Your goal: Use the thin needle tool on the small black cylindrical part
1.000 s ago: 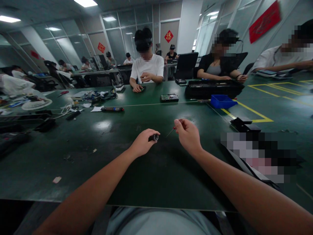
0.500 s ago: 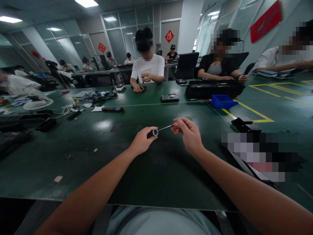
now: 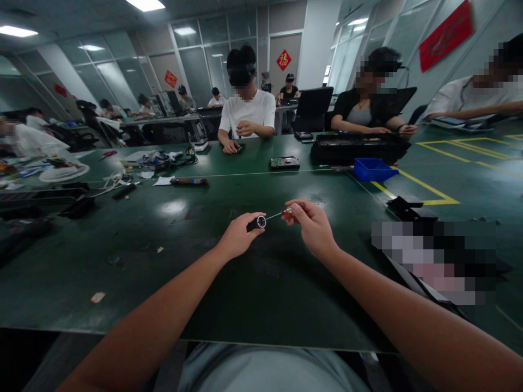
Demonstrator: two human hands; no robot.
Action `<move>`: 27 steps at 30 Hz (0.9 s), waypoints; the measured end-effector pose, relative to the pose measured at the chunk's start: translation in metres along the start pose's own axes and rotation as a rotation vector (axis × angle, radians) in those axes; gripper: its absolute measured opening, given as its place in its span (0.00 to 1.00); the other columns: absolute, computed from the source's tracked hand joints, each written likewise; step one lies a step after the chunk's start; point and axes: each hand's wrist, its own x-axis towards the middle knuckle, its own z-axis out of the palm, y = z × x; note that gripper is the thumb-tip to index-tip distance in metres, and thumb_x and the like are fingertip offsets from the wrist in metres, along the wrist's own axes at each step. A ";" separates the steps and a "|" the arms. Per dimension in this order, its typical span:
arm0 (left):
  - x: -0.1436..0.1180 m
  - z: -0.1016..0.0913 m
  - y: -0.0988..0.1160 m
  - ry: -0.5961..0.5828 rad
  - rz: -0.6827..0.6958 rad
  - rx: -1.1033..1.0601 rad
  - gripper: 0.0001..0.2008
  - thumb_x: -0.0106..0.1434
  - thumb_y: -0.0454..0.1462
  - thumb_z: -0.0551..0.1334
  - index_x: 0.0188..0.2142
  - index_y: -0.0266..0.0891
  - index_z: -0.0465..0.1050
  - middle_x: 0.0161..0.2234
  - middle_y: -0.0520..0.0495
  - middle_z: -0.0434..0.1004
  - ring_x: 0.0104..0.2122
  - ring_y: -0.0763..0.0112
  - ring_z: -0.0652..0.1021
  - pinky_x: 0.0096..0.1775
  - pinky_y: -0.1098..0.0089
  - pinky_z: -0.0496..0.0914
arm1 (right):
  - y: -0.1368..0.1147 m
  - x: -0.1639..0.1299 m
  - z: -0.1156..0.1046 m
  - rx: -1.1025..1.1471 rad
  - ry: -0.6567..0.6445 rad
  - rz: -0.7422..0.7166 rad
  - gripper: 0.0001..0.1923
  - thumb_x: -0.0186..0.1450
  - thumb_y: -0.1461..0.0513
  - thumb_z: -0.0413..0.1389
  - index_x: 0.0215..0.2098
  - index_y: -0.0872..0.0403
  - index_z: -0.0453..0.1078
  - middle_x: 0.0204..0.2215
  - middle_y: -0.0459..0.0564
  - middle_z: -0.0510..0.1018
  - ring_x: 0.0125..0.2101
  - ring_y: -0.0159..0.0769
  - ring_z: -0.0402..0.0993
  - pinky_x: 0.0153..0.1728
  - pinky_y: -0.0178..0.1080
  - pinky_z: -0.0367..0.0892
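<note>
Left hand [image 3: 237, 238]: my fingers were closed round a short black cylinder [image 3: 257, 222], held above the middle of the green table [image 3: 171, 261].
Right hand [image 3: 312, 226]: I pinched a thin screwdriver [image 3: 281, 211], tip at the cylinder's open end.
Risk: I judged the tip could slip off, both being held in air.
Far edge: blue bin [image 3: 371, 169].
Writing: red wall sign [image 3: 283, 59], one Chinese character.

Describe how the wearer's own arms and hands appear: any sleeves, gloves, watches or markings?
Both forearms are bare up to the bottom edge of the picture, with no sleeves in view. The left hand and right hand wear no gloves. No watch, ring, bracelet or marking shows on either wrist or hand.
</note>
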 end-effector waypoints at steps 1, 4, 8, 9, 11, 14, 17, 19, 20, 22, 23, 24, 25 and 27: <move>0.000 0.000 0.000 -0.003 -0.004 0.006 0.21 0.63 0.35 0.65 0.56 0.45 0.73 0.51 0.47 0.77 0.51 0.61 0.75 0.57 0.59 0.66 | 0.000 0.000 0.000 -0.012 -0.007 -0.003 0.14 0.67 0.51 0.56 0.40 0.54 0.73 0.29 0.48 0.79 0.27 0.35 0.75 0.31 0.40 0.70; 0.000 -0.001 0.001 0.006 -0.021 0.021 0.21 0.64 0.35 0.65 0.57 0.45 0.73 0.53 0.46 0.77 0.53 0.60 0.75 0.58 0.57 0.65 | -0.003 -0.002 0.000 -0.089 -0.023 -0.003 0.15 0.67 0.51 0.56 0.39 0.54 0.73 0.30 0.50 0.80 0.28 0.35 0.76 0.32 0.40 0.70; 0.000 -0.003 0.001 0.034 -0.041 0.017 0.22 0.64 0.35 0.65 0.58 0.45 0.72 0.56 0.47 0.75 0.56 0.60 0.73 0.61 0.56 0.63 | -0.010 -0.005 -0.001 -0.338 -0.003 0.028 0.17 0.66 0.48 0.56 0.32 0.53 0.73 0.25 0.48 0.80 0.26 0.35 0.75 0.31 0.39 0.67; 0.000 -0.003 0.001 0.034 -0.043 0.015 0.22 0.64 0.35 0.65 0.58 0.45 0.72 0.56 0.47 0.75 0.57 0.60 0.73 0.61 0.56 0.63 | -0.012 -0.005 -0.002 -0.395 0.005 0.035 0.18 0.66 0.47 0.57 0.30 0.53 0.73 0.24 0.48 0.79 0.25 0.35 0.74 0.30 0.39 0.66; 0.000 -0.004 0.001 0.029 -0.042 0.017 0.22 0.64 0.35 0.65 0.58 0.45 0.72 0.56 0.47 0.75 0.57 0.60 0.73 0.61 0.56 0.63 | -0.014 -0.005 -0.002 -0.458 0.007 0.038 0.19 0.66 0.47 0.57 0.28 0.52 0.72 0.22 0.47 0.78 0.23 0.35 0.73 0.28 0.38 0.64; -0.001 -0.004 0.001 0.026 -0.034 0.026 0.22 0.64 0.35 0.65 0.58 0.46 0.72 0.56 0.47 0.76 0.57 0.60 0.73 0.61 0.56 0.63 | -0.013 -0.004 -0.003 -0.461 -0.012 0.022 0.17 0.66 0.48 0.57 0.30 0.52 0.73 0.22 0.47 0.78 0.24 0.35 0.73 0.27 0.38 0.63; -0.001 -0.004 0.001 0.024 -0.029 0.034 0.22 0.63 0.35 0.66 0.57 0.46 0.73 0.55 0.47 0.76 0.56 0.59 0.74 0.60 0.56 0.65 | -0.010 -0.004 -0.003 -0.426 -0.027 -0.009 0.14 0.66 0.51 0.56 0.34 0.52 0.74 0.25 0.47 0.79 0.26 0.36 0.74 0.29 0.38 0.65; -0.001 -0.003 0.001 0.013 -0.024 0.048 0.22 0.64 0.36 0.66 0.57 0.46 0.73 0.55 0.47 0.77 0.55 0.59 0.74 0.59 0.56 0.65 | -0.010 -0.006 -0.002 -0.402 -0.037 -0.030 0.12 0.67 0.53 0.55 0.35 0.52 0.73 0.27 0.47 0.79 0.28 0.36 0.76 0.31 0.38 0.66; -0.001 -0.003 0.001 0.009 -0.020 0.056 0.22 0.63 0.36 0.66 0.57 0.46 0.73 0.54 0.47 0.77 0.54 0.59 0.75 0.58 0.56 0.66 | -0.010 -0.006 -0.001 -0.393 -0.044 -0.039 0.11 0.68 0.54 0.54 0.36 0.52 0.73 0.28 0.48 0.79 0.29 0.37 0.76 0.32 0.39 0.67; -0.001 -0.003 0.001 0.006 -0.011 0.068 0.22 0.63 0.36 0.66 0.57 0.46 0.73 0.54 0.47 0.77 0.54 0.59 0.75 0.58 0.56 0.66 | -0.011 -0.008 0.000 -0.385 -0.062 -0.053 0.12 0.69 0.53 0.53 0.36 0.52 0.73 0.27 0.47 0.79 0.29 0.36 0.76 0.32 0.39 0.67; -0.001 -0.003 0.001 0.008 -0.009 0.070 0.22 0.63 0.36 0.66 0.57 0.46 0.73 0.54 0.47 0.77 0.54 0.59 0.75 0.58 0.57 0.66 | -0.012 -0.008 0.000 -0.392 -0.069 -0.056 0.14 0.70 0.52 0.51 0.36 0.52 0.73 0.26 0.47 0.78 0.28 0.36 0.75 0.31 0.38 0.66; -0.001 -0.003 0.001 0.011 -0.008 0.071 0.22 0.63 0.36 0.66 0.57 0.46 0.73 0.54 0.47 0.77 0.54 0.59 0.75 0.58 0.57 0.66 | -0.013 -0.009 0.001 -0.408 -0.072 -0.055 0.16 0.71 0.51 0.50 0.36 0.52 0.73 0.24 0.46 0.77 0.26 0.35 0.74 0.30 0.38 0.65; -0.001 -0.003 0.001 0.016 -0.009 0.071 0.22 0.63 0.36 0.66 0.57 0.45 0.73 0.54 0.47 0.77 0.54 0.59 0.75 0.58 0.57 0.66 | -0.014 -0.009 0.001 -0.430 -0.072 -0.051 0.18 0.71 0.49 0.48 0.35 0.52 0.73 0.21 0.45 0.75 0.23 0.34 0.72 0.28 0.37 0.64; -0.001 -0.003 0.001 0.023 -0.011 0.067 0.21 0.63 0.35 0.66 0.57 0.45 0.73 0.55 0.47 0.77 0.55 0.59 0.75 0.59 0.57 0.65 | -0.016 -0.009 0.001 -0.467 -0.066 -0.038 0.21 0.72 0.48 0.47 0.33 0.51 0.73 0.17 0.43 0.71 0.20 0.33 0.69 0.25 0.37 0.61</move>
